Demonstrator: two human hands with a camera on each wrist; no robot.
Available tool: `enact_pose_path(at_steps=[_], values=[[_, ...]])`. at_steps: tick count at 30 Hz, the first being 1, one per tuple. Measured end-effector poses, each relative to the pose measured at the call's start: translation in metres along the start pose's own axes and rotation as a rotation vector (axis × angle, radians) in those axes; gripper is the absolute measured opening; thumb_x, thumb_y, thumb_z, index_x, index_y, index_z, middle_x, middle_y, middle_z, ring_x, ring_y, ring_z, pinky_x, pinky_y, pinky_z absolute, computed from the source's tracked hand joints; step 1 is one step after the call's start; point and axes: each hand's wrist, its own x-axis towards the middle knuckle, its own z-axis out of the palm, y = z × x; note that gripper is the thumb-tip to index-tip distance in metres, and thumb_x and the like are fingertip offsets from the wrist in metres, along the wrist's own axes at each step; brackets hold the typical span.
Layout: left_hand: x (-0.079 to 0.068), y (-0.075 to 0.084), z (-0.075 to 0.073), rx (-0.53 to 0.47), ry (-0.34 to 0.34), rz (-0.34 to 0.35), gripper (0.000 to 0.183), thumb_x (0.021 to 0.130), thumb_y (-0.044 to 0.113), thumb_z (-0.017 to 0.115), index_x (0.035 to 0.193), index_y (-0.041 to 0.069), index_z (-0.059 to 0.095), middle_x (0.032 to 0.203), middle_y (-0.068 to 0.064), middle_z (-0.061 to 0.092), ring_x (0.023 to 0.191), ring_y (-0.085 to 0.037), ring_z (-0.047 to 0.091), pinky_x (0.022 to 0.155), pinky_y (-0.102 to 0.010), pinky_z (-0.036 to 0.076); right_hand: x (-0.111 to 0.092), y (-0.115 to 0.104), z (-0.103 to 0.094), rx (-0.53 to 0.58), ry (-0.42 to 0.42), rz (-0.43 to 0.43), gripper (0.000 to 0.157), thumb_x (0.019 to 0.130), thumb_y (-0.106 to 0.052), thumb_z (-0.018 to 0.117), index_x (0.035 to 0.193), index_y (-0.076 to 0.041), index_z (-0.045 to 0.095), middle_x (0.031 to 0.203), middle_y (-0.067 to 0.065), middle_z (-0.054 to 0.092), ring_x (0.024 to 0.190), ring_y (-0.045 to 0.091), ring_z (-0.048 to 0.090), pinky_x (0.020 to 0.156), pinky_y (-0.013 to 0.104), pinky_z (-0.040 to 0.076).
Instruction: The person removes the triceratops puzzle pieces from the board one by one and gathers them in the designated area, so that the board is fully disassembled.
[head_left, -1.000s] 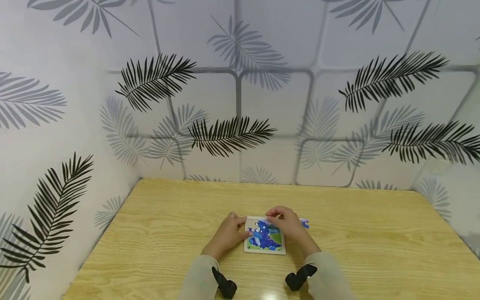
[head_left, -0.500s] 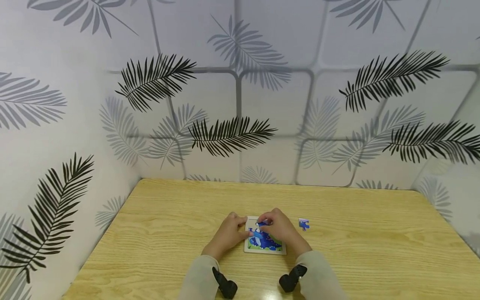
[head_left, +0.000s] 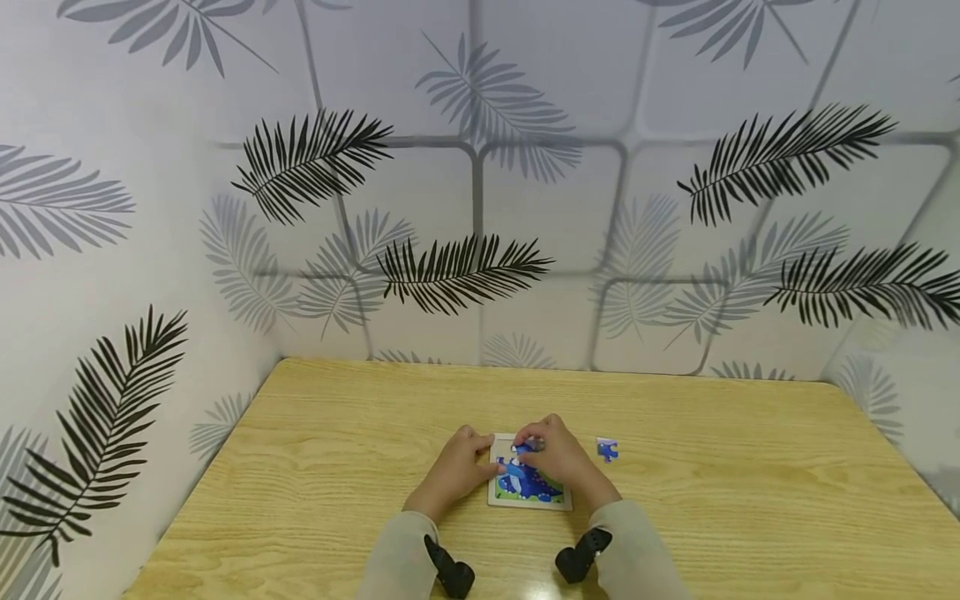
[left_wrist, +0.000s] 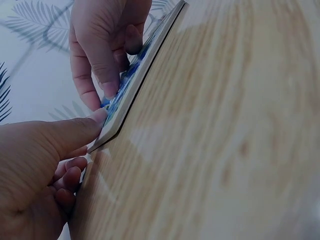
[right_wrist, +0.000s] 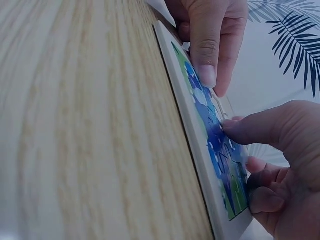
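Note:
A small jigsaw puzzle in a pale wooden frame point(head_left: 525, 505) lies on the table, its picture a blue dinosaur on green. My left hand point(head_left: 456, 471) grips the frame's left side, thumb on top and the other fingers curled by the edge. Over the upper part of the picture, my right hand point(head_left: 561, 454) pinches a blue puzzle piece point(head_left: 522, 449) between thumb and forefinger, close to the board. In the right wrist view the right thumb point(right_wrist: 260, 125) reaches over the picture, while the left thumb point(right_wrist: 206, 70) presses near the opposite side. The right hand covers the picture's upper right.
One loose puzzle piece point(head_left: 607, 450), blue and lilac, lies on the wooden table point(head_left: 750, 467) just right of the right hand. A wall point(head_left: 555, 208) with a leaf pattern rises behind the table's far edge.
My right hand has shifted left across the puzzle to the blue piece and then stayed nearly still, uncovering the loose piece at right. The left hand and the frame have not moved.

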Motion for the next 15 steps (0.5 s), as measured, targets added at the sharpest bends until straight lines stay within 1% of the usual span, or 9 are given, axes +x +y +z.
enact_pose_path(at_steps=[3,6,8,9,11,15], values=[[-0.0001,0.0003,-0.0006,0.000,0.001,0.007,0.057,0.084,0.027,0.072,0.133,0.002,0.054,0.088,-0.003,0.037,0.079,-0.017,0.037,0.068,-0.030,0.031,-0.0007,0.0000,-0.0002,0.006,0.009,-0.009,0.013,0.083,-0.009,0.072,0.090,-0.017,0.066,0.097,0.006,0.045,0.088,0.024,0.049,0.086,0.048,0.043],[-0.0001,0.0001,-0.0008,-0.004,0.007,0.019,0.057,0.084,0.026,0.073,0.132,0.001,0.054,0.087,-0.003,0.036,0.078,-0.017,0.036,0.068,-0.030,0.030,0.0001,0.0009,0.0001,0.003,0.017,-0.003,0.022,0.083,-0.008,0.071,0.103,-0.015,0.064,0.099,0.006,0.048,0.088,0.023,0.050,0.085,0.046,0.045],[-0.0001,0.0001,-0.0007,-0.007,0.008,0.018,0.058,0.084,0.026,0.072,0.132,0.000,0.053,0.086,-0.003,0.036,0.078,-0.017,0.036,0.068,-0.029,0.030,0.0010,0.0019,0.0006,0.008,0.023,0.021,0.032,0.084,-0.008,0.071,0.114,-0.011,0.060,0.100,0.006,0.049,0.090,0.023,0.052,0.086,0.045,0.046],[0.0001,-0.0001,-0.0004,-0.010,0.010,0.017,0.057,0.084,0.025,0.072,0.132,0.000,0.054,0.086,-0.003,0.036,0.078,-0.016,0.036,0.068,-0.030,0.030,0.0016,0.0027,0.0013,0.012,0.025,0.033,0.035,0.084,-0.007,0.071,0.116,-0.009,0.060,0.101,0.006,0.050,0.092,0.022,0.053,0.088,0.045,0.046],[-0.0001,0.0001,0.0000,-0.015,0.010,0.012,0.057,0.084,0.025,0.072,0.132,-0.001,0.053,0.087,-0.003,0.037,0.078,-0.017,0.037,0.068,-0.030,0.030,0.0023,0.0043,0.0026,0.026,0.031,0.060,0.033,0.084,-0.007,0.071,0.115,-0.006,0.061,0.103,0.006,0.051,0.095,0.022,0.053,0.091,0.044,0.045],[-0.0006,0.0011,0.0005,-0.033,0.006,-0.002,0.057,0.085,0.024,0.072,0.132,0.000,0.053,0.088,-0.003,0.038,0.079,-0.017,0.038,0.069,-0.030,0.031,0.0037,0.0086,0.0051,0.050,0.052,0.076,0.018,0.084,-0.005,0.070,0.102,-0.007,0.067,0.103,0.006,0.053,0.095,0.021,0.054,0.090,0.043,0.046]])
